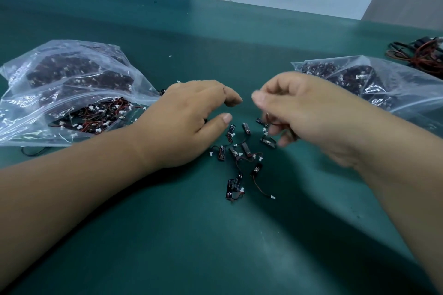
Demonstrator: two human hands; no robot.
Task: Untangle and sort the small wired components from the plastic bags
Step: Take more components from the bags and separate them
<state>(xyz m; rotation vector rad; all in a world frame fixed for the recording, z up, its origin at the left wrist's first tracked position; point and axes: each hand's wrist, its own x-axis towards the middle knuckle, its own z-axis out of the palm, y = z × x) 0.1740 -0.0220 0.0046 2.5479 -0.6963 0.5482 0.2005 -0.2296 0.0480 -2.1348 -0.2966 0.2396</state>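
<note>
The left forearm [72, 187] and right forearm [395, 175] are bare as far as the picture's edge. The left grip [191, 122] has short, trimmed nails, a pale rounded thumbnail [227, 117], and a small dark mark by the forefinger knuckle. The right grip [302, 112] is blurred, its fingertips indistinct.
</note>
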